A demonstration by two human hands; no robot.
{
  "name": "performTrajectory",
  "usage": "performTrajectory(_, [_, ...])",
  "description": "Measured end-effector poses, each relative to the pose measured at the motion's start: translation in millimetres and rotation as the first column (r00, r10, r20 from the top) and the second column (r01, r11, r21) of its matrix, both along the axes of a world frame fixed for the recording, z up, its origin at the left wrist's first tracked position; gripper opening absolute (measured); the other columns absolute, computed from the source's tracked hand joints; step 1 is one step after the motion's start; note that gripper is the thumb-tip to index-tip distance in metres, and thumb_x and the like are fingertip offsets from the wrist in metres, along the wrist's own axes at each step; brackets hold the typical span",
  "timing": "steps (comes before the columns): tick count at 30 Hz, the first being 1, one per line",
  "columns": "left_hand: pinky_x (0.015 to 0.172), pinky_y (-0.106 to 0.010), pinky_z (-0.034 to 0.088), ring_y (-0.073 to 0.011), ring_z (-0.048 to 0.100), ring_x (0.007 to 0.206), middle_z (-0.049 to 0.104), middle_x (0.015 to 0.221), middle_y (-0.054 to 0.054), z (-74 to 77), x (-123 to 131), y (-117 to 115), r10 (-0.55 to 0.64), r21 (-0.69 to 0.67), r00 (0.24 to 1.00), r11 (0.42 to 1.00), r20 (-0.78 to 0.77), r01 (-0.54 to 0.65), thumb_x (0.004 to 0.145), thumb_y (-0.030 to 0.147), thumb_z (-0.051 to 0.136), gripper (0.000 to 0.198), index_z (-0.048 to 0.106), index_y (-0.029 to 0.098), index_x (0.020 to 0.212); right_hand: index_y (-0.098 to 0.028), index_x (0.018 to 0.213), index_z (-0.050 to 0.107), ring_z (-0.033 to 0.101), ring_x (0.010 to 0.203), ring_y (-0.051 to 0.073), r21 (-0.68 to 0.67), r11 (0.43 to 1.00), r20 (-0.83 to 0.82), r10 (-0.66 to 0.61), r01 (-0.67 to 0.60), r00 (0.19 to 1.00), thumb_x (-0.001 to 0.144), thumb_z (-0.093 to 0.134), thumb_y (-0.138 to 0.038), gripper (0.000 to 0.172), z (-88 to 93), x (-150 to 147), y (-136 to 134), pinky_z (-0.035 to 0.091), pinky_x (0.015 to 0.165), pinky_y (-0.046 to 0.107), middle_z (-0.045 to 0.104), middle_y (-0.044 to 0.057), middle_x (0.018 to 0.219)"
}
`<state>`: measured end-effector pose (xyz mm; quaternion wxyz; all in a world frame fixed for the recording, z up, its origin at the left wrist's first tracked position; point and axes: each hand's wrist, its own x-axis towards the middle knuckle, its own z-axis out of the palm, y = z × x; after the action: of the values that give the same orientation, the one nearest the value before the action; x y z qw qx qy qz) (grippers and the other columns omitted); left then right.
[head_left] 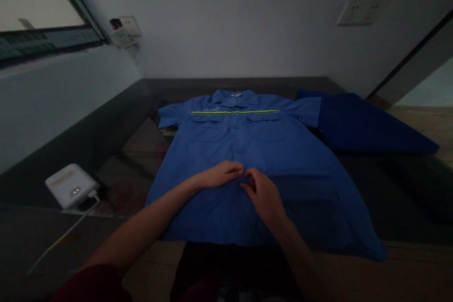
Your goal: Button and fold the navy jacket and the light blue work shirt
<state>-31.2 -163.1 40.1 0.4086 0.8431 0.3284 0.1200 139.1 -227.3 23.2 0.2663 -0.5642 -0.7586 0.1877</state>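
A blue short-sleeved work shirt [212, 151] lies front side up, its collar away from me and its hem at the near edge. Across the chest runs a yellow-green stripe, with a flapped pocket below it on each side. My left hand [223, 173] is closed on the front placket near the middle, thumb and fingers pinching the cloth. Just to its right, my right hand [261, 191] has thumb and fingertips curled at the same placket. The small spot between the two hands is dim, and any button there is hidden. Higher up the placket, buttons show.
The shirt lies on a dark glossy table [123, 151]. At the right is a darker blue folded cloth [368, 125]. A white box-shaped device [71, 185] with a white cable [63, 236] sits at the left. Wall sockets [363, 12] are on the wall behind.
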Motion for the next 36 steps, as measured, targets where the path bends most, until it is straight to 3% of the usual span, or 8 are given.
performTrajectory(10, [0.085,-0.031,0.033,-0.0132,0.049,0.078,0.050,0.078,0.003,5.2,-1,-5,-0.004,0.050,0.994,0.999,-0.111,0.009,0.095,0.026,0.033,0.024,0.047,0.018,0.078,-0.021,0.092,0.055,0.056,0.072,0.016,-0.064,0.996,-0.106,0.057,-0.064,0.993,0.083,0.053,-0.013,0.012,0.0,5,4,0.041,0.064,0.026,0.060,0.000,0.078])
performTrajectory(15, [0.085,-0.031,0.032,-0.0128,0.050,0.075,0.051,0.077,0.003,5.8,-1,-5,-0.021,0.064,0.992,0.998,-0.125,0.029,0.096,0.027,0.033,0.024,0.048,0.018,0.079,-0.021,0.089,0.055,0.056,0.070,0.016,-0.048,0.999,-0.053,0.012,-0.015,0.999,0.083,0.051,-0.012,0.012,0.9,2,3,0.039,0.063,0.026,0.060,0.000,0.077])
performTrajectory(23, [0.082,-0.029,0.034,-0.0143,0.055,0.082,0.059,0.083,0.000,6.3,-3,-8,-0.020,0.288,0.981,0.955,-0.192,0.076,0.096,0.026,0.038,0.022,0.054,0.018,0.085,-0.019,0.092,0.056,0.059,0.080,0.019,-0.074,0.997,-0.048,0.021,-0.024,0.999,0.085,0.048,-0.009,0.015,2.9,-1,1,0.043,0.072,0.030,0.064,0.004,0.087])
performTrajectory(29, [0.078,-0.028,0.033,-0.0147,0.054,0.083,0.057,0.083,0.000,6.7,-4,-12,-0.006,0.419,0.971,0.901,-0.240,0.110,0.093,0.030,0.048,0.016,0.052,0.019,0.082,-0.020,0.101,0.059,0.060,0.087,0.020,-0.016,0.997,-0.112,0.072,-0.075,0.991,0.090,0.047,-0.016,0.017,5.8,13,-10,0.047,0.079,0.033,0.065,0.006,0.093])
performTrajectory(36, [0.078,-0.030,0.033,-0.0164,0.054,0.082,0.057,0.083,0.000,2.0,0,-18,0.086,0.505,0.955,0.860,-0.285,0.073,0.092,0.037,0.049,0.021,0.052,0.019,0.082,-0.021,0.093,0.062,0.061,0.088,0.019,0.118,0.984,-0.119,0.143,-0.129,0.983,0.091,0.046,-0.016,0.017,1.1,34,-42,0.050,0.082,0.034,0.065,0.006,0.093])
